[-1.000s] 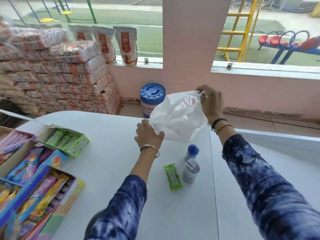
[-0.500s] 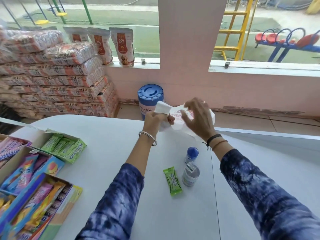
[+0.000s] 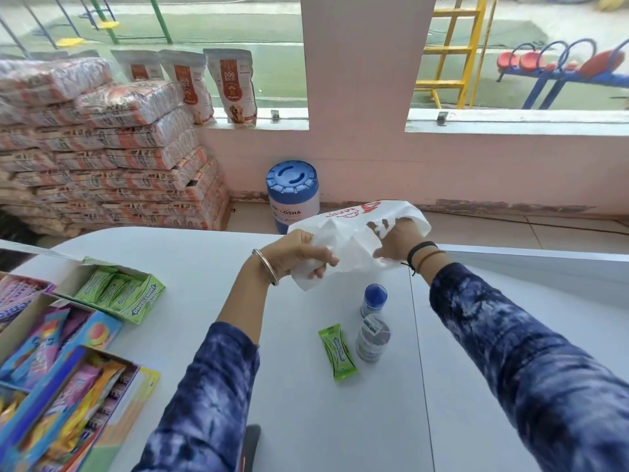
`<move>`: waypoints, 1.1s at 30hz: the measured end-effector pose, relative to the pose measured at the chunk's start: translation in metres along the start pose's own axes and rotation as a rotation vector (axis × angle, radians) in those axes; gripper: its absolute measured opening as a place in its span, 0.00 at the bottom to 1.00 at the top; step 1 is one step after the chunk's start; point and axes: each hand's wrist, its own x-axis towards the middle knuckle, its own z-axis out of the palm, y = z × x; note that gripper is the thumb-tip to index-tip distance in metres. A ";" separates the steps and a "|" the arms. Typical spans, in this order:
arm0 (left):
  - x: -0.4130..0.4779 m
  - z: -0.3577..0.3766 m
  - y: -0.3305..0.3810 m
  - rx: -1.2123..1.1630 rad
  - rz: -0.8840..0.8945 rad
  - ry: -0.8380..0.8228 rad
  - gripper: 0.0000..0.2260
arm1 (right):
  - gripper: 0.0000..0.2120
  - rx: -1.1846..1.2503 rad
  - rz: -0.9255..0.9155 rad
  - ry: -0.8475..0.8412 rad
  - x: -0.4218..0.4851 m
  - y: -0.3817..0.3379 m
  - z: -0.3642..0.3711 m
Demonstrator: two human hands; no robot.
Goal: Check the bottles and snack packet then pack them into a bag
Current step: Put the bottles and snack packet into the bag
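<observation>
Both hands hold the white plastic bag point(image 3: 347, 233): left hand point(image 3: 292, 253) clenches one edge, right hand point(image 3: 396, 238) reaches inside. Below the grip stand two bottles point(image 3: 372, 320) beside a green gum packet point(image 3: 337, 350).

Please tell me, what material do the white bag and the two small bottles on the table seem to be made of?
The white bag looks like thin plastic film: it crumples in sharp folds, and fingers show through it. The blue-capped bottle appears to be opaque white plastic with a matte blue cap. The clear bottle seems transparent plastic, though glass cannot be ruled out.
</observation>
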 end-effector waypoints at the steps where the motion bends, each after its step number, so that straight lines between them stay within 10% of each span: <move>1: 0.001 0.002 0.000 -0.132 0.063 0.031 0.02 | 0.28 0.117 -0.036 0.071 -0.003 -0.002 0.001; 8: 0.000 0.002 -0.009 -0.428 0.148 0.279 0.05 | 0.06 0.541 -0.498 0.595 -0.078 -0.019 -0.001; 16: 0.003 0.024 -0.017 -0.366 0.111 0.381 0.04 | 0.20 0.252 -0.328 0.268 -0.095 -0.013 0.032; 27: -0.004 0.037 -0.026 -0.312 0.099 0.532 0.05 | 0.14 0.898 -0.272 0.803 -0.125 -0.014 -0.018; 33: -0.015 0.041 -0.029 -0.355 0.092 0.543 0.03 | 0.11 0.654 0.103 0.520 -0.059 -0.039 -0.010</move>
